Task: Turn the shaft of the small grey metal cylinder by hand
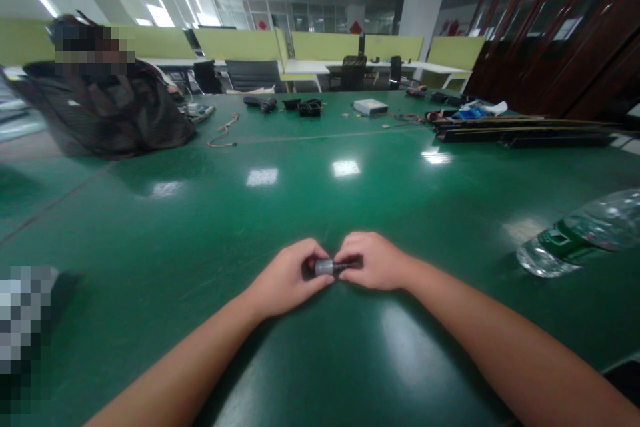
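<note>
Head view. We see both hands meeting near the centre of the green worktop (200, 227), knuckles up and forearms running back toward the near edge. The left hand (290, 277) is curled closed around one end of a small cylindrical part (330, 267) — a silver-grey band shows in the gap between the hands, with a dark section continuing to the right. The right hand (375, 260) is likewise closed, its fingertips pinching that dark end. The part thus lies between the two hands, just above the worktop; we cannot tell whether it touches the surface.

To the right, well apart from the hands, a clear plastic water bottle (585, 233) with a green label lies on its side. Along the far right lie long dark bars (525, 132). At the far middle sit a small grey box (371, 107), black parts (310, 107) and a dark power tool (261, 103); a loose cord (224, 133) lies nearer. At the far left another person (105, 107) sits at the worktop.
</note>
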Tool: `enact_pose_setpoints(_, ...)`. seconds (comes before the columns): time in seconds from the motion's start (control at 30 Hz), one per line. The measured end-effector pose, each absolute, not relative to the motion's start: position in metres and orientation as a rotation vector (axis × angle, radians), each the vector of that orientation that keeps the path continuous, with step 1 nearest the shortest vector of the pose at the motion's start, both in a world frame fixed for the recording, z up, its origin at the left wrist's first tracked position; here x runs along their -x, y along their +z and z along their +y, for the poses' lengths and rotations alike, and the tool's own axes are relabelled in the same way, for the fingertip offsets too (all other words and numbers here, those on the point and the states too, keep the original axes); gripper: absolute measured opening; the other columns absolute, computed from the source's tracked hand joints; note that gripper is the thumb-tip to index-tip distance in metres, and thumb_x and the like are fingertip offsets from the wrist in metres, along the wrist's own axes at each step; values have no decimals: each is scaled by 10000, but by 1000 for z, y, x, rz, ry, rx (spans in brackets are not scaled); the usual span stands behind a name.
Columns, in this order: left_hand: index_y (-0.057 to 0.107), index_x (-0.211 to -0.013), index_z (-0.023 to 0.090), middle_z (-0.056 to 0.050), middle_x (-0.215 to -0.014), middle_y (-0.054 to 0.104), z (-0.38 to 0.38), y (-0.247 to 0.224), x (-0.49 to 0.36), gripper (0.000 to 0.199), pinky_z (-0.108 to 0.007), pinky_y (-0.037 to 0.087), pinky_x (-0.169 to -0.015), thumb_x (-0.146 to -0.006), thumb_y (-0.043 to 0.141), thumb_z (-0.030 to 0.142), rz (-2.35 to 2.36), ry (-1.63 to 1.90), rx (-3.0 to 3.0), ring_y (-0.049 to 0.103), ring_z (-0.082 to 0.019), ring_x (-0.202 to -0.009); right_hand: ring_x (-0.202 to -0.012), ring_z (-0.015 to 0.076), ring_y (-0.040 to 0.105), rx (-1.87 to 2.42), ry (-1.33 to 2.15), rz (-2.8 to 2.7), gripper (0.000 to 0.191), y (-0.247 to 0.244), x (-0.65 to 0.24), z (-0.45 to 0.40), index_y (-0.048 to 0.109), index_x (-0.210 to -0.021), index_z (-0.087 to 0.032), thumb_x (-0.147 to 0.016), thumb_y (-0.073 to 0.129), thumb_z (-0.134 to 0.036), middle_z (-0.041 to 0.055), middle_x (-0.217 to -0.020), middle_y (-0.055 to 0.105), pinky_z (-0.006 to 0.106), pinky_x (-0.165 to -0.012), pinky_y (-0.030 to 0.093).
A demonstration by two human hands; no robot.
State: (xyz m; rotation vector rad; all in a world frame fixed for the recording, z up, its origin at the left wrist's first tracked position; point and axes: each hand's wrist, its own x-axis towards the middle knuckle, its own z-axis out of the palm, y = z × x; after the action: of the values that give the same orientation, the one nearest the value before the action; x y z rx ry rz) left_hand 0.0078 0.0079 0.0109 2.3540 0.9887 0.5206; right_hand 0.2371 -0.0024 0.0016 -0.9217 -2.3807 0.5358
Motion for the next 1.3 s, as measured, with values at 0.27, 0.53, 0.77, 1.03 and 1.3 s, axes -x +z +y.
enact_pose_setpoints(0.27,601,-923,187,-18,-863,627,7,11,-8,204,-275,438,-679,-829,676,352,1005,520,-2355,589,-177,-768,-799,152,593,919,541,-2376,174,-2,-239,-1,726,-939,-180,-773,681,-154,27,-843,677,254,-741,437)
enact_pose_setpoints(0.53,601,-922,186,-15,-864,625,8,13,-9,213,-278,441,-682,-823,685,354,1024,507,-2331,587,-176,-769,-790,145,593,938,566,-2382,177,1,-241,-1,727,-935,-175,-768,676,-146,24,-833,674,246,-732,434)
enact_pose_setpoints(0.77,598,-916,187,-14,-863,619,8,12,-8,201,-279,439,-684,-835,673,355,1016,494,-2339,584,-175,-774,-771,143,590,975,572,-2381,157,4,-243,-2,729,-903,-168,-753,685,-150,23,-817,668,245,-724,433)
enact_pose_setpoints(1.03,598,-923,190,-10,-859,620,8,11,-7,196,-274,438,-680,-834,670,349,1017,503,-2342,586,-173,-768,-772,147,593,1029,598,-2377,147,7,-243,-3,724,-893,-172,-751,726,-210,24,-816,671,251,-714,428)
enact_pose_setpoints(1.3,597,-915,189,-11,-853,622,7,12,-7,195,-275,443,-682,-836,666,353,1015,504,-2338,582,-169,-761,-776,149,597,1051,548,-2402,129,5,-247,-2,720,-886,-176,-763,716,-214,24,-822,679,260,-730,423)
